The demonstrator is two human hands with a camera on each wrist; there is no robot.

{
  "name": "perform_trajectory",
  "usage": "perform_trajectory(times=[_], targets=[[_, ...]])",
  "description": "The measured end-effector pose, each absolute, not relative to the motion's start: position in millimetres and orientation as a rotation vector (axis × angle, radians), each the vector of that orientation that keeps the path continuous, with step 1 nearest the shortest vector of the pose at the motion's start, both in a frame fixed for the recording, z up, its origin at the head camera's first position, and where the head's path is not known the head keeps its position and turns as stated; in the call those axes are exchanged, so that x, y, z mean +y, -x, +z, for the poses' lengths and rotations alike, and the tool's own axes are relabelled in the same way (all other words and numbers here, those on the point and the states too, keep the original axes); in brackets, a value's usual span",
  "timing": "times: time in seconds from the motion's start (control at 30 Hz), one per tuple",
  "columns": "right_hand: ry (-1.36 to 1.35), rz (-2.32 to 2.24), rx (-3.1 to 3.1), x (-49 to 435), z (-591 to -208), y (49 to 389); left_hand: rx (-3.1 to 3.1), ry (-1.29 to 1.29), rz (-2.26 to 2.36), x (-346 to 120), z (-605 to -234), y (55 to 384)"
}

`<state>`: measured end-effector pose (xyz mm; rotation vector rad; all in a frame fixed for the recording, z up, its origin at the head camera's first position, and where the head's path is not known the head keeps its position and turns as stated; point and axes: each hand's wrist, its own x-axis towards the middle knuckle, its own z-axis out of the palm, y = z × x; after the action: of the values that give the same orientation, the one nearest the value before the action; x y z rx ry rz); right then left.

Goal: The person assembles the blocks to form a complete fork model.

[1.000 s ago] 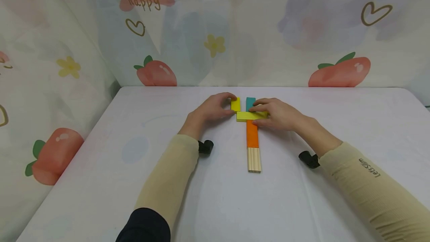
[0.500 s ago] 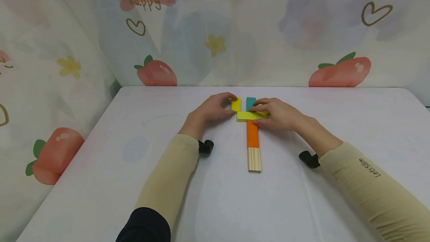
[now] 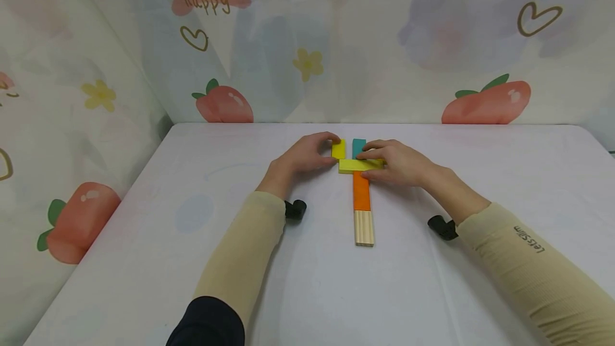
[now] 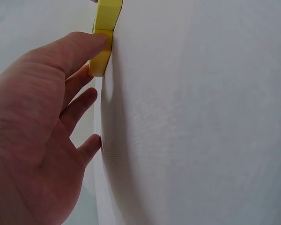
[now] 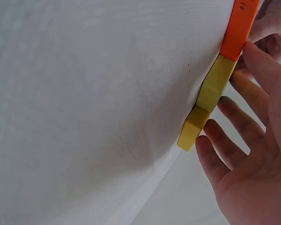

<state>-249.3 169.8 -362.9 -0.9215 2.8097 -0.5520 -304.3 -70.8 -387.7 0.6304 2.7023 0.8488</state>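
Note:
My left hand [image 3: 306, 154] pinches a yellow wooden block [image 3: 339, 149] between thumb and fingers. The block stands left of a teal block [image 3: 358, 146], a narrow gap between them. In the left wrist view its end meets a yellow-green block [image 4: 108, 14]. That yellow-green block lies crosswise in front of the teal one. My right hand [image 3: 399, 164] holds it near its right end, thumb at an orange block [image 3: 361, 194] and fingertips by the teal block. The right wrist view also shows another yellow block [image 5: 191, 130] at the right fingertips, hidden behind the hand in the head view.
A bare striped wood block [image 3: 363, 228] continues the orange block toward the person. All lie on a white-covered table [image 3: 307, 287], its far edge close behind the blocks. A printed curtain [image 3: 365, 41] hangs behind and at the left.
The yellow block at my left fingertips has slid very slightly right, toward the teal block. My right hand and the other blocks look unmoved.

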Motion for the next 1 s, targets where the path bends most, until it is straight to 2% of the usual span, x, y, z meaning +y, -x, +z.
perform_trajectory(times=[1.0], targets=[[0.893,-0.542,2.808,170.2,-364.4,250.8,2.712,-0.608,0.819,-69.0,-388.1,303.6]])
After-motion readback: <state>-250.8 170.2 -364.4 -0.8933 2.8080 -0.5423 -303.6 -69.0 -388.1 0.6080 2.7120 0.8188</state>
